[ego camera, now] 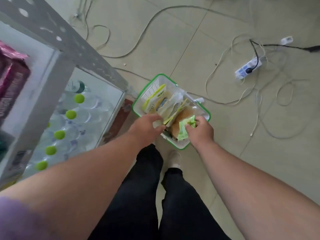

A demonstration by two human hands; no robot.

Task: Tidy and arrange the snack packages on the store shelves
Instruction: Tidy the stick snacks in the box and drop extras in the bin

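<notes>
A white basket with a green rim (156,77) stands on the floor in front of me, holding several snack packages. A yellow-and-white package (156,101) leans at its far left, and a bread-like pack (181,118) lies in the middle. My right hand (200,131) grips a light green package (186,129) at the basket's near right. My left hand (147,126) reaches into the near left side, fingers curled on the edge of a thin yellow-edged package (168,119). Blur hides its exact hold.
The grey metal shelf (72,44) stands at left with pink-purple packages (12,73) on top and green-capped water bottles (71,114) below. Cables and a white power strip (248,67) lie across the tiled floor at right. My legs and shoe (174,159) are just below the basket.
</notes>
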